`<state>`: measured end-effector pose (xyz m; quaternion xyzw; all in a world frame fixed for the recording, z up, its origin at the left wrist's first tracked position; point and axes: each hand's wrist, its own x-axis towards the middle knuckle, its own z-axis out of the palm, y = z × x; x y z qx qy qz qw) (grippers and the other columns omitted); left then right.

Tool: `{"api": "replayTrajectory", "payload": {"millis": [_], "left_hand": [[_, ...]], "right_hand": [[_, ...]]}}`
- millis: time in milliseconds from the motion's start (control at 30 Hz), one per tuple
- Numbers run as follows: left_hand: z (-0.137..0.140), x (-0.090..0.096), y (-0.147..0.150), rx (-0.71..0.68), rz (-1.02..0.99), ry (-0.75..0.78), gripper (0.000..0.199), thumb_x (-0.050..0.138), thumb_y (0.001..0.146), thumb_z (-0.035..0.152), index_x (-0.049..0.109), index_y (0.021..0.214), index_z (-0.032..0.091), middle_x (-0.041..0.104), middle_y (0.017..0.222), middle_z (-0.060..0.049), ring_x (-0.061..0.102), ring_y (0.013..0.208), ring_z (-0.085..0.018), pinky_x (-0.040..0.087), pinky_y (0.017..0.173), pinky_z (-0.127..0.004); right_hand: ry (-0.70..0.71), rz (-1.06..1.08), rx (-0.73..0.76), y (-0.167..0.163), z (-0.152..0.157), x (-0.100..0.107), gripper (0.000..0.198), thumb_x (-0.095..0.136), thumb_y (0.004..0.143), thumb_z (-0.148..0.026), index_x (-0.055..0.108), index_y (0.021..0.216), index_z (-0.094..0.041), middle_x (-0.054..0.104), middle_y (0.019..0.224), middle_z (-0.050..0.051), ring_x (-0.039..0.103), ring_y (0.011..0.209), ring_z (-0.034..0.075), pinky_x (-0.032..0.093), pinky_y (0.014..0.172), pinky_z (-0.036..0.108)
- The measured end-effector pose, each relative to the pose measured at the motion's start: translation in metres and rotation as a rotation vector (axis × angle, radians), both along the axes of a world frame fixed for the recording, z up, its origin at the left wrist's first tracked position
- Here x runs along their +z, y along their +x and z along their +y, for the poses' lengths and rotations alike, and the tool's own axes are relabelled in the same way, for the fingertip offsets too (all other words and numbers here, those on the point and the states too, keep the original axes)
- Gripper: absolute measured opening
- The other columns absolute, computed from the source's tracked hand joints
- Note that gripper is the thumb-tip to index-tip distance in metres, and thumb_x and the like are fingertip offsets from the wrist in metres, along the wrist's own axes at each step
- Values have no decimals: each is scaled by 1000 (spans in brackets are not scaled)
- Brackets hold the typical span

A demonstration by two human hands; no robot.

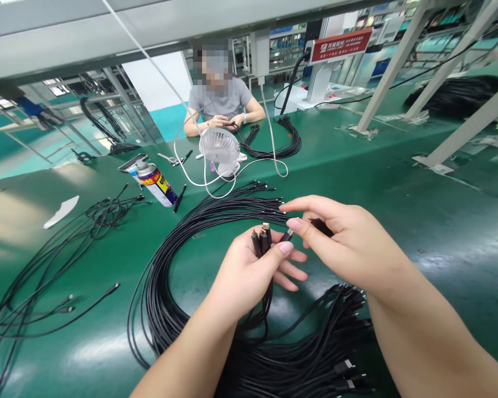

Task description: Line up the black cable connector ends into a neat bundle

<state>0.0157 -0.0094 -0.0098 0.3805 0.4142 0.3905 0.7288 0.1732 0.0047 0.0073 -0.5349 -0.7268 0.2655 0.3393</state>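
My left hand (249, 271) is closed around several black USB cables (262, 240), their metal-tipped plugs pointing up above the thumb. One plug (288, 236) leans to the right between the left thumb and fingers, its metal tip close to my right thumb. My right hand (336, 232) is beside it, index finger stretched out over the left hand. A small dark piece (321, 226) shows in the right hand's curled fingers; its kind is unclear. Below the hands lies a thick bundle of black cables (307, 359). Another long bundle (166, 265) curves around behind the left hand.
Loose black cables (78, 237) lie at the left of the green table (398, 221). Farther back stand a spray can (160, 185) and a small white fan (219, 146) with its cord. Across the table a person (222, 105) handles cables. Metal posts (392, 72) rise at the right.
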Motion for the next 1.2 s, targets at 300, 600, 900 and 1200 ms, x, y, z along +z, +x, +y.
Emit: {"api": "replayTrajectory", "payload": {"millis": [300,600,900,1200], "left_hand": [[1,-5,0,-64,-30,34,31,63,84,36,56,102,12,70,80,-9,68,61,-18,55,51,-22],[0,-5,-1,-64,-46,34,33,63,84,42,40,87,18,71,88,-10,69,60,-18,55,50,-25],[2,-1,-4,-144,-124,32,26,78,70,28,57,75,13,62,66,-1,61,54,-11,46,45,-16],[5,-1,-11,-175,-110,20,21,70,79,31,66,79,10,65,68,-6,61,57,-12,50,57,-21]], "right_hand": [[158,-166,60,1,2,-2,18,50,91,-21,60,77,-18,60,66,-2,51,57,9,34,53,19],[199,-254,-85,-5,8,-7,22,49,90,-22,55,70,-17,58,60,-2,52,51,11,33,49,22],[-71,84,112,1,-9,15,10,56,87,-21,65,90,-18,62,68,-1,55,58,10,41,52,19],[-156,184,219,4,-2,13,13,56,86,-16,66,77,-17,64,70,-1,59,65,11,45,60,20]]}}
